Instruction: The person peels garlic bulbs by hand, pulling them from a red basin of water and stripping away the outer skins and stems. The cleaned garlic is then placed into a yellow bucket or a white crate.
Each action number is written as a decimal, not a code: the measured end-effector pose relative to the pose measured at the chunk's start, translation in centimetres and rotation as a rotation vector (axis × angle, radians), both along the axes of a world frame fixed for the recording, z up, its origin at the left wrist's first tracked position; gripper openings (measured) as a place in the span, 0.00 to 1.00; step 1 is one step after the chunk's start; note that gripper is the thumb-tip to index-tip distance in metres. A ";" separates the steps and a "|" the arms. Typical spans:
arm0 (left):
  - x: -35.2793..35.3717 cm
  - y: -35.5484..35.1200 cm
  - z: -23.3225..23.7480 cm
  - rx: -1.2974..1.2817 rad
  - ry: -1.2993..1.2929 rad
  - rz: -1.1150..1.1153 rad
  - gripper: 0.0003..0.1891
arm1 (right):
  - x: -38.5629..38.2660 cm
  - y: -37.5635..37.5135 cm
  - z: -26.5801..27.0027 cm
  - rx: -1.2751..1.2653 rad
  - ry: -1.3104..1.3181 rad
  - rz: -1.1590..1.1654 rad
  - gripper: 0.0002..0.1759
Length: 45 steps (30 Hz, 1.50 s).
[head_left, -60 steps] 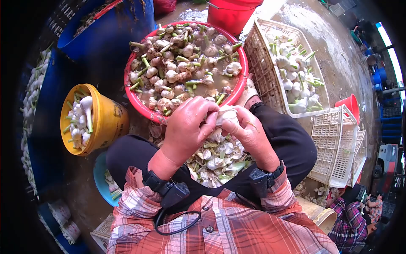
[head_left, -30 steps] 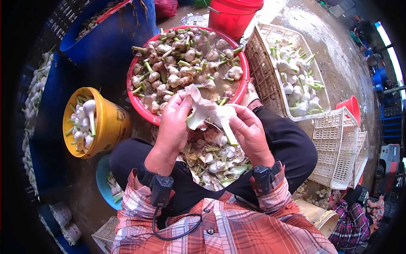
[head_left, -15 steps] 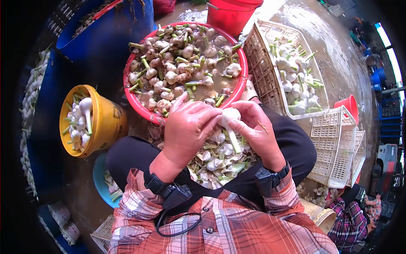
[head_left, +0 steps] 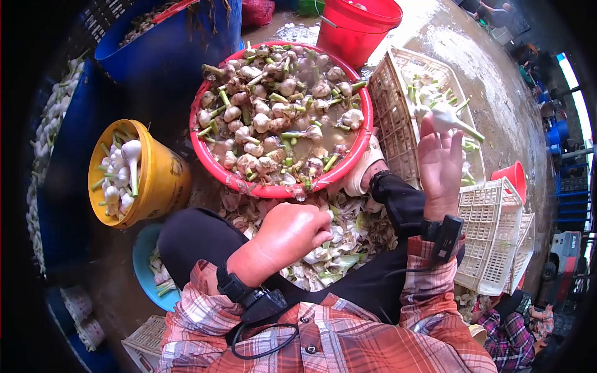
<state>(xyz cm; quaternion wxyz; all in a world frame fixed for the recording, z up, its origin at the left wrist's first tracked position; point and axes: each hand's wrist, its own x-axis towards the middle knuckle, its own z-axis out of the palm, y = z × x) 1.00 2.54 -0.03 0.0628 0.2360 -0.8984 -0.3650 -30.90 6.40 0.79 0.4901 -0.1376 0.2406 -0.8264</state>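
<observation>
Now the bulb (head_left: 444,116) has moved out over the crate (head_left: 394,124), looking peeled: right hand (head_left: 440,166) wide, bulb at its fingertips, grip unclear; left hand (head_left: 283,237) curled by the peelings (head_left: 341,252), contents hidden.

I see a tub (head_left: 370,118) of red plastic, smooth and glossy at its rim. The bucket (head_left: 163,180) is yellow plastic, a bit shiny but scuffed. The crate (head_left: 398,118) is pale plastic with lattice walls. I find the shirt (head_left: 348,339) to be soft checked cloth, matt. The peels (head_left: 339,252) look thin and papery. The floor (head_left: 491,81) is rough, with wet shine.
</observation>
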 end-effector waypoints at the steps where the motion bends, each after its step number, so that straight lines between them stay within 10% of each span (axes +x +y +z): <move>1: 0.0 0.1 0.0 -0.022 0.046 0.001 0.04 | -0.4 -1.1 -0.4 0.067 -0.010 -0.097 0.31; 5: 0.2 -1.3 -0.3 -0.179 0.010 -0.013 0.08 | 2.1 -7.2 -7.4 0.681 0.715 0.074 0.25; 7: 0.4 -1.8 -0.2 -0.215 -0.024 0.019 0.06 | 0.1 -11.1 -14.4 0.773 1.569 -0.093 0.22; 10: 0.6 -2.1 -0.1 -0.142 0.069 0.147 0.06 | -0.8 -15.4 -17.8 0.908 1.936 -0.156 0.31; 13: 0.6 -2.8 0.4 -0.129 0.068 0.204 0.07 | -1.1 -16.3 -18.7 1.003 2.283 0.293 0.31; 19: -0.4 -3.3 2.2 0.171 0.310 0.325 0.09 | 1.3 -14.3 -18.4 0.959 2.243 0.153 0.17; 25: -1.0 -3.3 0.4 0.390 0.467 0.454 0.13 | 4.2 -7.5 -15.4 0.733 1.285 0.017 0.23; 35: -0.9 -5.0 0.0 0.980 0.382 0.439 0.21 | 11.4 2.1 0.7 0.050 1.763 0.059 0.28; 45: -0.7 -4.0 -0.9 1.081 0.521 0.425 0.18 | 13.0 3.8 0.3 0.110 1.165 0.129 0.24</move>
